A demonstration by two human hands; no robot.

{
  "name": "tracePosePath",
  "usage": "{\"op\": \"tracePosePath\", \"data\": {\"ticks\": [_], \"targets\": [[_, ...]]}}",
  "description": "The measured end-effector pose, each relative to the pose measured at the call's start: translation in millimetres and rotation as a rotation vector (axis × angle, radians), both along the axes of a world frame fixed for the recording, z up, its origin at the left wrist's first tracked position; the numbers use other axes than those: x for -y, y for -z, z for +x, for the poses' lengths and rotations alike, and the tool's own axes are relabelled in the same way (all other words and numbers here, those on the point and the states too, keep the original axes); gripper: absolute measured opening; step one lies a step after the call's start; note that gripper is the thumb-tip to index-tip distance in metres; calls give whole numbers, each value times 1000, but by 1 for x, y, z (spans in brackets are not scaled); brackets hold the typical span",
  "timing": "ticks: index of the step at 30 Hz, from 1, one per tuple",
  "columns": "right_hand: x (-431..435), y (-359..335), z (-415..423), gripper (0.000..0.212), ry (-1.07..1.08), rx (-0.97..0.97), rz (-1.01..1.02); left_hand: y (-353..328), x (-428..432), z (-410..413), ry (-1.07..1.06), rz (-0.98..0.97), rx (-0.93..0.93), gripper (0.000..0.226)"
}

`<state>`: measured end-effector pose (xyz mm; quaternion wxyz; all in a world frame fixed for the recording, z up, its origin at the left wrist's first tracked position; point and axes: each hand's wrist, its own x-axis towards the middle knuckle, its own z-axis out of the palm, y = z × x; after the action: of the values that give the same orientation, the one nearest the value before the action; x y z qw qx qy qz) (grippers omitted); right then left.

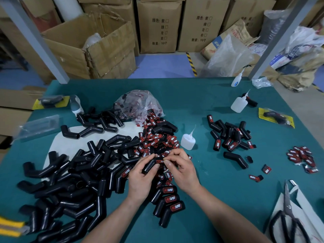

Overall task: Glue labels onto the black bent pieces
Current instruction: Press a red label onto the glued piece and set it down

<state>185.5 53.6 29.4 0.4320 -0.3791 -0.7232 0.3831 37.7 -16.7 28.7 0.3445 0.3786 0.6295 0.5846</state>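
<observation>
Black bent piece [150, 166] in both hands

Three labelled pieces [168, 202] lie nearest on the tabletop [219, 183]. Past them the left hand [142, 175] curls round the bent piece — the right hand [182, 170] pinches its red label [159, 161]. Farther off, a label heap [157, 137] and a glue bottle [188, 141].

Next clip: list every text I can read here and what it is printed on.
"TAPER", after red letters that look like "PRO": labels on finished black bent pieces and loose labels.
"颜色: 紫 绿 左 右", "数量: 10个": cardboard boxes.
Too blurred: print on the yellow cards and paper sack.
</observation>
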Motion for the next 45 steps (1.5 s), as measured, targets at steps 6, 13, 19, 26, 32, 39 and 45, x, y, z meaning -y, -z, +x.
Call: {"op": "tracePosePath", "data": {"ticks": [6,13,19,26,32,39,45], "targets": [[2,-4,0,17,15,12,20,1,1,-1,6,-4,11,44],[2,-3,0,11,7,21,35,5,1,-2,-1,6,27,40],[2,-2,1,9,9,21,55,6,1,-2,7,9,9,42],[1,1,1,10,4,8,54,7,1,-2,5,21,22,41],[0,4,1,10,2,-6,47,4,1,-2,5,23,38,40],[1,5,-1,20,78,-123,-152,9,-2,-5,-25,-43,149,32],[4,2,-1,12,42,-137,-379,6,-4,-8,-46,-40,321,28]]}}
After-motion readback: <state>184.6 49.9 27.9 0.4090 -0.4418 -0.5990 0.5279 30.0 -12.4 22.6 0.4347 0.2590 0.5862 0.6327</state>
